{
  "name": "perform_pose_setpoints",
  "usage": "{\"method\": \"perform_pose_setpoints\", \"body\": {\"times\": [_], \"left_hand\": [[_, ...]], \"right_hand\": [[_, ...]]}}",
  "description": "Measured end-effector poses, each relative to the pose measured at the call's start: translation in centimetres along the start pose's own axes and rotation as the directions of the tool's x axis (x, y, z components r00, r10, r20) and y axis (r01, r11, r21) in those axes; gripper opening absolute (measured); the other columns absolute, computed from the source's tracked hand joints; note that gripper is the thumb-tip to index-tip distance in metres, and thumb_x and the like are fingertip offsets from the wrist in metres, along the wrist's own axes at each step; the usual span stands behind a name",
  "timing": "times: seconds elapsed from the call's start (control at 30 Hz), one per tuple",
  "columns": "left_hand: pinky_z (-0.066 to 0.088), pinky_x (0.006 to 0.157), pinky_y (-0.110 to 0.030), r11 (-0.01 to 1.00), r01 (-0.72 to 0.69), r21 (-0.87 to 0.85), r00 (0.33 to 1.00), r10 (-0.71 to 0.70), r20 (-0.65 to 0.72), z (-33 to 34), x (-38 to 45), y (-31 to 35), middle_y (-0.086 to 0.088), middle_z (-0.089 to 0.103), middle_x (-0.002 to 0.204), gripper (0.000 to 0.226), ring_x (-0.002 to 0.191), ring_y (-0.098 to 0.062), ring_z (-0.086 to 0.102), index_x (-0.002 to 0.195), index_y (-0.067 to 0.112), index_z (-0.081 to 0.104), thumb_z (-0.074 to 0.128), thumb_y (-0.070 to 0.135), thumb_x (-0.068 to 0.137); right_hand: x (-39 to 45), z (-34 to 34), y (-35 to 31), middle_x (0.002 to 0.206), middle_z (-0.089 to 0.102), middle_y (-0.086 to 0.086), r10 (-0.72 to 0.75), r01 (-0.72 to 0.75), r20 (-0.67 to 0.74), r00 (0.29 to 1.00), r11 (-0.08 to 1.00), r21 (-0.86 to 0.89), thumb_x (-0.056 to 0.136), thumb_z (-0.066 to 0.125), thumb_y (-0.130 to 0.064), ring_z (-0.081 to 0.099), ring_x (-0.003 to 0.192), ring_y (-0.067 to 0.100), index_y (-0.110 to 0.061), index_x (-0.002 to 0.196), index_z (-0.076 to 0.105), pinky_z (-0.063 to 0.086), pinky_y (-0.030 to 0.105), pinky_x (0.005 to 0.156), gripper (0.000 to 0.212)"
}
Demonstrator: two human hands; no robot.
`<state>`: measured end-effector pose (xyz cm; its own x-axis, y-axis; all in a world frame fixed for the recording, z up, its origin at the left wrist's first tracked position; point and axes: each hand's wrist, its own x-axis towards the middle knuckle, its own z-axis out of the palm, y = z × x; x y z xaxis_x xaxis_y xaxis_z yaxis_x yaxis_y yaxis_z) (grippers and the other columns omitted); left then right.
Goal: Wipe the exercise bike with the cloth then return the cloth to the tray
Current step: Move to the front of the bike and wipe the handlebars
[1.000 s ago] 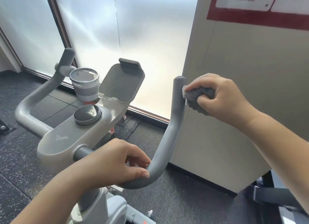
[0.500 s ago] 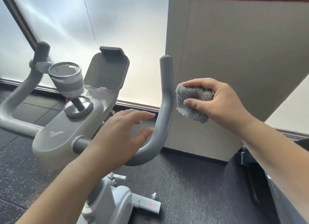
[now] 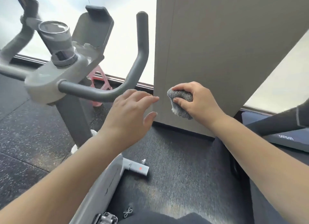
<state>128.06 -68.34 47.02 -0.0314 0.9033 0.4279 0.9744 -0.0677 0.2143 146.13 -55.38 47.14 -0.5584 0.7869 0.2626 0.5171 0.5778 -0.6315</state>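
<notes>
The exercise bike [image 3: 55,83] fills the left of the view, with a grey right handlebar [image 3: 138,56] that bends upward. My right hand [image 3: 199,101] grips a bunched grey cloth [image 3: 181,98] to the right of the handlebar, apart from it, in front of the beige pillar. My left hand [image 3: 130,113] hovers with fingers spread just below and in front of the handlebar's bend, holding nothing. No tray is in view.
A beige pillar [image 3: 225,48] stands close behind my right hand. A cup [image 3: 55,34] and a tablet holder [image 3: 95,27] sit on the bike console. A treadmill edge [image 3: 287,136] lies at right. Dark speckled rubber floor [image 3: 175,173] lies below, frosted window behind.
My left hand let go of the handlebar and now hovers open. My right hand with the cloth moved down and away from the handlebar. The view has tilted downward.
</notes>
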Motion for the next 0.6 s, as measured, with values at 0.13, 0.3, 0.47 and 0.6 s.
{"method": "perform_pose_setpoints", "body": {"times": [0.13, 0.3, 0.47, 0.6], "left_hand": [[0.039, 0.098, -0.041, 0.99, 0.093, 0.104, 0.978, -0.11, 0.177, 3.2, -3.7, 2.6, 0.002, 0.062, 0.123, 0.046, 0.117, -0.027, 0.052, 0.13, 0.024, 0.055, 0.056, 0.039, 0.087], [0.033, 0.101, -0.038, 0.962, 0.154, 0.227, 0.92, -0.223, 0.322, 6.3, -8.2, 4.6, 0.003, 0.055, 0.134, 0.055, 0.125, -0.024, 0.046, 0.141, 0.026, 0.039, 0.049, 0.047, 0.091], [0.031, 0.103, -0.038, 0.941, 0.178, 0.287, 0.87, -0.287, 0.402, 7.8, -12.3, 5.3, 0.002, 0.051, 0.139, 0.061, 0.126, -0.024, 0.044, 0.146, 0.023, 0.03, 0.044, 0.049, 0.093], [0.027, 0.108, -0.042, 0.934, 0.188, 0.304, 0.833, -0.315, 0.455, 7.9, -16.3, 5.2, 0.001, 0.047, 0.143, 0.062, 0.13, -0.026, 0.042, 0.146, 0.021, 0.027, 0.042, 0.05, 0.093]], "right_hand": [[-3.7, 0.8, 1.7, 0.109, 0.058, 0.003, 0.039, -0.033, 0.086, 0.996, 0.997, -0.068, 0.085, 0.067, -0.024, 0.054, 0.103, 0.016, -0.026, 0.113, 0.066, 0.037, 0.021, 0.09, 0.028], [-8.5, 2.0, 2.7, 0.109, 0.054, 0.007, 0.084, -0.063, 0.16, 0.983, 0.989, -0.136, 0.086, 0.065, -0.025, 0.054, 0.102, 0.021, -0.024, 0.114, 0.065, 0.034, 0.02, 0.084, 0.028], [-12.9, 2.9, 2.6, 0.11, 0.051, 0.008, 0.135, -0.102, 0.166, 0.977, 0.975, -0.196, 0.088, 0.063, -0.025, 0.055, 0.101, 0.024, -0.022, 0.115, 0.065, 0.039, 0.025, 0.083, 0.028], [-16.7, 4.0, 1.8, 0.114, 0.049, 0.009, 0.178, -0.133, 0.158, 0.971, 0.956, -0.263, 0.088, 0.063, -0.027, 0.057, 0.099, 0.026, -0.023, 0.117, 0.063, 0.047, 0.034, 0.088, 0.029]]}}
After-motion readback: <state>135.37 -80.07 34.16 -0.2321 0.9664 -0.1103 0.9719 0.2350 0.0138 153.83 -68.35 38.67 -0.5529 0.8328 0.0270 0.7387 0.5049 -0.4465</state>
